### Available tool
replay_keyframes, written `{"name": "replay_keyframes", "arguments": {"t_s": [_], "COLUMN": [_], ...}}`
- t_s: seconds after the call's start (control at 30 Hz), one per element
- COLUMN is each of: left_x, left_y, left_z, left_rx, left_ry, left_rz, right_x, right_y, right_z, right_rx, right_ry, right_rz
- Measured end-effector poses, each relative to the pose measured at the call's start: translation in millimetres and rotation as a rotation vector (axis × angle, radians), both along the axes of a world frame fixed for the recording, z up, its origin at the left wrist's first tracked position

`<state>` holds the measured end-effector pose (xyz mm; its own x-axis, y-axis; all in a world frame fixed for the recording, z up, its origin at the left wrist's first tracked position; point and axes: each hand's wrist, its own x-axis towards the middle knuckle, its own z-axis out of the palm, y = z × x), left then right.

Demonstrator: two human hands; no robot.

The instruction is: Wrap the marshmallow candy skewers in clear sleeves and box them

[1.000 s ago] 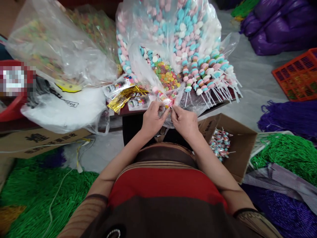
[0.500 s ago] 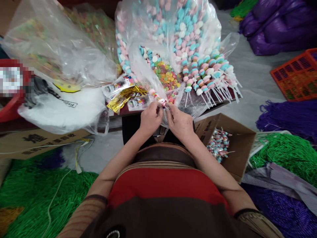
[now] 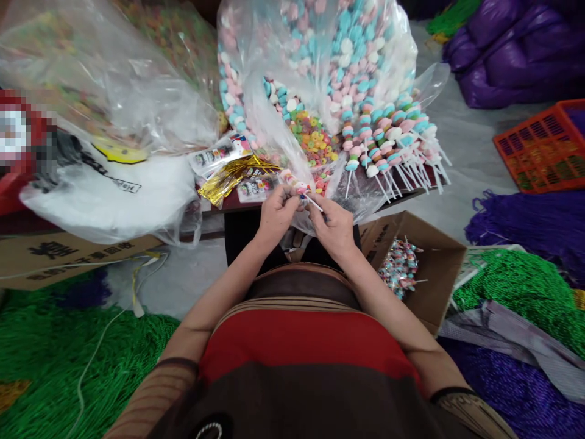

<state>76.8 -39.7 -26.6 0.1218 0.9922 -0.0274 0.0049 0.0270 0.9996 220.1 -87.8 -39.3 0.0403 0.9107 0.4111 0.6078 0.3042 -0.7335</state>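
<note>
Between my hands, at the table's near edge, is a candy skewer (image 3: pixel 290 178) with a white stick (image 3: pixel 314 202). It looks wrapped in a clear bag with a printed figure, too small to make out well. My left hand (image 3: pixel 277 214) is closed in a pinch at the lower end of the candy. My right hand (image 3: pixel 334 224) has its fingers closed at the stick's free end. Left of them lie gold twist ties (image 3: pixel 223 183) and printed clear bags (image 3: pixel 219 157). Several unwrapped marshmallow skewers (image 3: pixel 388 137) rest at the right, sticks pointing toward me.
Behind stand a large bag of marshmallows (image 3: pixel 351 55) and ring gummies (image 3: pixel 313 137). A cardboard box (image 3: pixel 441 271) with wrapped skewers is below right. White bags (image 3: pixel 114 201) lie left. An orange crate (image 3: pixel 530 152) and green strands (image 3: pixel 114 353) are on the floor.
The white stick now shows clearly between my hands, and my right fingers have shifted down toward its end. My left hand stays close to the candy. The view has shifted slightly.
</note>
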Motion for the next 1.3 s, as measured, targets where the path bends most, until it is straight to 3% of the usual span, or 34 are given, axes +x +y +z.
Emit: {"name": "replay_keyframes", "arguments": {"t_s": [0.17, 0.33, 0.43, 0.57, 0.8, 1.0, 1.2, 1.3], "left_x": [0.5, -1.2, -3.0, -3.9, -3.6, -4.7, -3.8, -4.2], "left_y": [-4.7, -5.5, -4.4, -3.8, -5.9, -5.5, -6.7, -8.3], "left_z": [-4.0, -7.4, -6.9, -4.4, -0.6, 0.8, 1.6, -3.9], "left_rx": [0.155, 0.260, 0.201, 0.116, 0.154, 0.156, 0.118, -0.038], "left_ry": [0.109, 0.176, 0.097, 0.032, 0.105, 0.136, 0.071, -0.086], "left_rz": [-0.010, -0.051, -0.077, -0.043, -0.019, -0.008, -0.017, -0.024], "right_x": [-1.6, -3.3, -1.6, 5.8, 17.2, 19.6, 13.0, 12.2], "right_y": [5.9, 10.4, 10.7, 14.7, 34.9, 35.2, 35.5, 37.9], "right_z": [-11.9, -10.6, -3.0, 9.8, 20.8, 28.5, 15.4, 12.1], "right_rx": [0.046, -0.039, -0.035, 0.045, 0.078, 0.076, 0.064, 0.078], "right_ry": [-0.147, -0.211, -0.064, 0.170, -0.203, -0.425, -0.307, -0.175], "right_rz": [0.007, -0.007, 0.011, -0.100, 0.056, 0.159, 0.134, 0.052]}}
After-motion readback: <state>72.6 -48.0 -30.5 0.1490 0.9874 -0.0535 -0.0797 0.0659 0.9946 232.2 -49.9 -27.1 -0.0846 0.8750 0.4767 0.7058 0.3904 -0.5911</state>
